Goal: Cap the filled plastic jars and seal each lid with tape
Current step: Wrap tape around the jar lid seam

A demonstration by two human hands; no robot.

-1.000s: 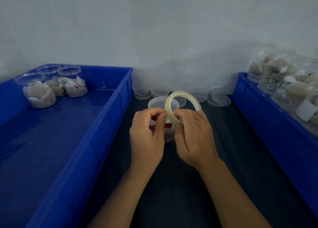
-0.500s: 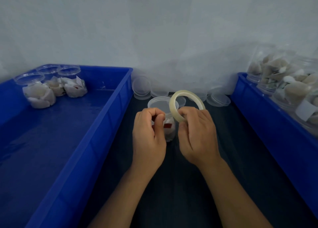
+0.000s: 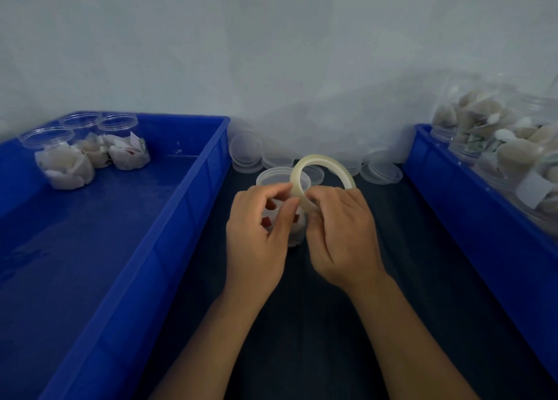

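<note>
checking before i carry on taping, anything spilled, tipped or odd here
Nothing stands out. The capped jar stands upright behind the hands, the tape roll is in the right hand, and the loose lids sit by the wall.

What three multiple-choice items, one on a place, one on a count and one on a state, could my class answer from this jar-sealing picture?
1. Where does the jar nearest the hands stand?
A. in the left bin
B. on the dark table between the two bins
C. in the right bin

2. How many jars stand in the left blue bin?
A. one
B. three
C. five

3. What is the right hand doing?
A. holding the tape roll
B. resting flat on the table
C. lifting a loose lid

Answers:
1 B: the jar sits on the dark table, between the left blue bin and the right blue bin.
2 B: three jars cluster in its far left corner.
3 A: its fingers curl round the tape roll, while the left hand pinches at the roll's near edge.
</note>
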